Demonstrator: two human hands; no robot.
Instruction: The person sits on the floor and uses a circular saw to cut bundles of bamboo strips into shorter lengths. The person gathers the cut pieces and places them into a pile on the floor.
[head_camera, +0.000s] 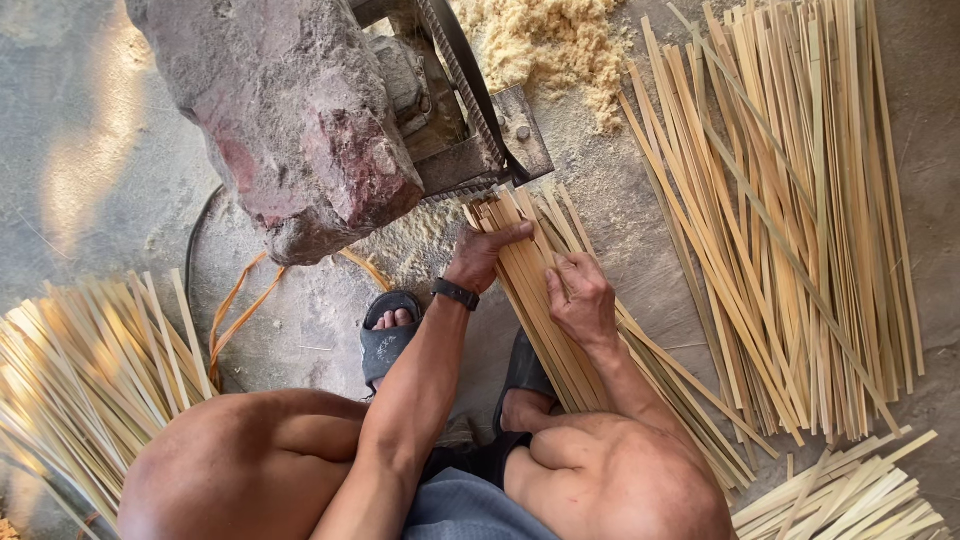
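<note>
Two bare hands rest on one bundle of flat bamboo strips (540, 300) lying on the floor (120, 170) between the seated person's knees. The bundle's long axis runs from near right, beside the right knee, to far left, where its ends meet the toothed edge of a metal cutting machine (470, 110). The left hand (485, 255), with a dark wristband, presses its fingers curled over the far ends, nearest the machine. The right hand (580, 298) lies just nearer, fingers bent over the strips' middle; neither fully closes around them. Loose strip piles (800, 200) lie right and left. Sawdust (550, 40) sits beyond.
</note>
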